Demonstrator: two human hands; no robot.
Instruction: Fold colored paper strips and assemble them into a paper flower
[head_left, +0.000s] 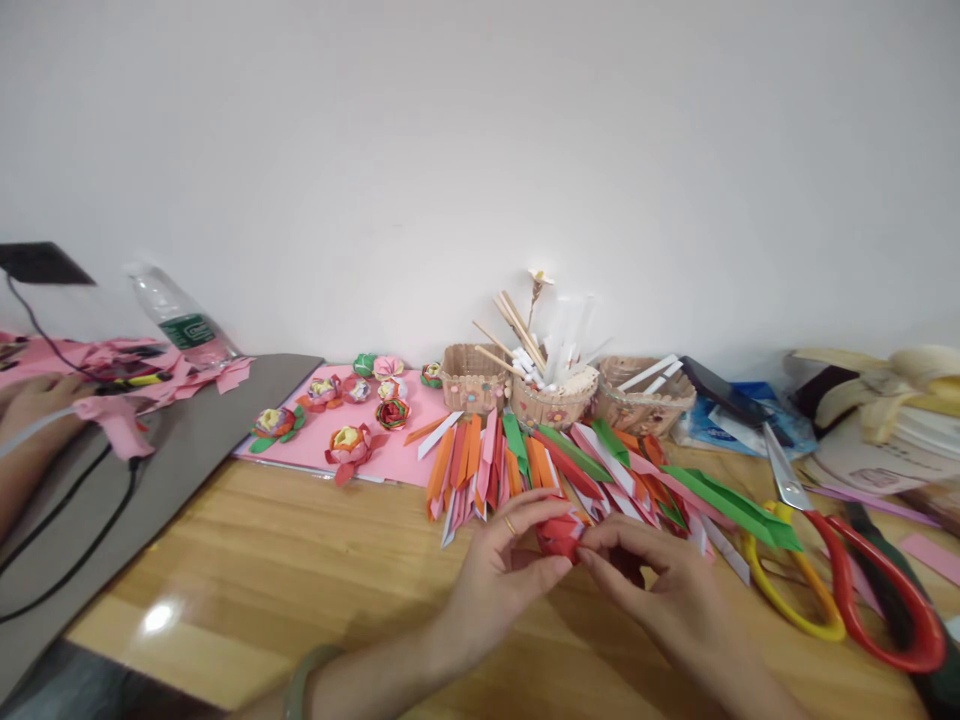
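A small red folded-paper flower (559, 532) with a little orange is held between both hands above the wooden table. My left hand (499, 560), with a ring on one finger, grips it from the left between thumb and fingers. From the right, my right hand (652, 575) pinches the flower's edge with thumb and forefinger. Just behind the hands lies a spread of folded paper strips (480, 465) in orange, pink, red, green and white. Several finished paper flowers (349, 445) rest on a pink sheet (409, 460) to the left.
Three woven baskets (472, 385) with sticks and white rolls stand by the wall. Scissors (810, 520) with red and yellow handles lie at right, near a phone (724, 390) and banana peels (900, 390). At left are another person's arm (37, 420), a pink glue gun (116, 425) and a bottle (184, 315).
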